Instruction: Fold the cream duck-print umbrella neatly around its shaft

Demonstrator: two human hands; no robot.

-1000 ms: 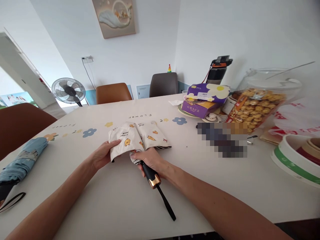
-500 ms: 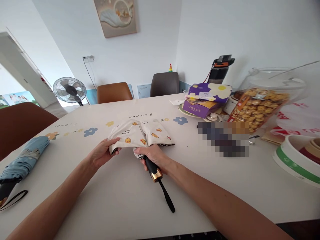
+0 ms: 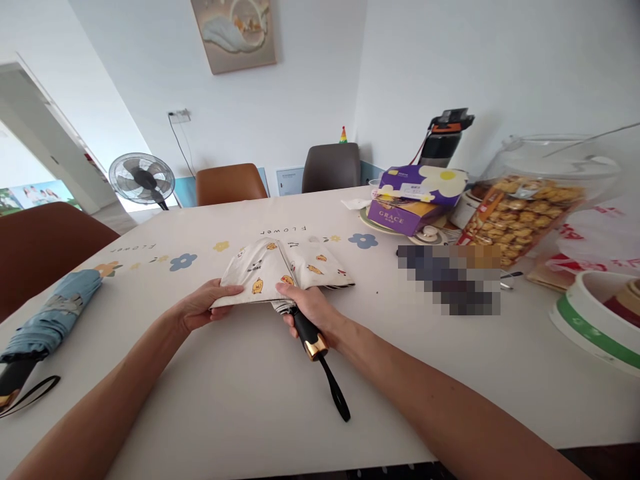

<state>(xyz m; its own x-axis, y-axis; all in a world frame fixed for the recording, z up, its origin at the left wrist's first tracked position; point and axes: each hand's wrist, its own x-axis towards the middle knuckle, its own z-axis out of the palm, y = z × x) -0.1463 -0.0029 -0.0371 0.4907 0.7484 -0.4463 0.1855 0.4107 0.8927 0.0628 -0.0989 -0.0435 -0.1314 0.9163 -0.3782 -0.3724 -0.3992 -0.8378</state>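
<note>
A cream folding umbrella (image 3: 280, 270) with small yellow chick prints lies on the white table (image 3: 250, 400), its canopy loose in flat panels. My right hand (image 3: 313, 310) is closed round its black handle with a gold ring (image 3: 313, 340); a black wrist strap trails toward me. My left hand (image 3: 200, 307) pinches the near left edge of one canopy panel, thumb on top. A second, blue folded umbrella (image 3: 47, 320) lies at the table's left edge, away from both hands.
At the right stand a purple box (image 3: 413, 200) on a plate, a clear jar of snacks (image 3: 530, 200), a black bottle (image 3: 445, 137) and round tins (image 3: 595, 313). Brown chairs (image 3: 230, 183) ring the table. A floor fan (image 3: 143, 180) stands behind.
My left hand has pulled the left canopy panel outward and flattened it against the table. My right hand has kept its grip on the handle, shifting slightly.
</note>
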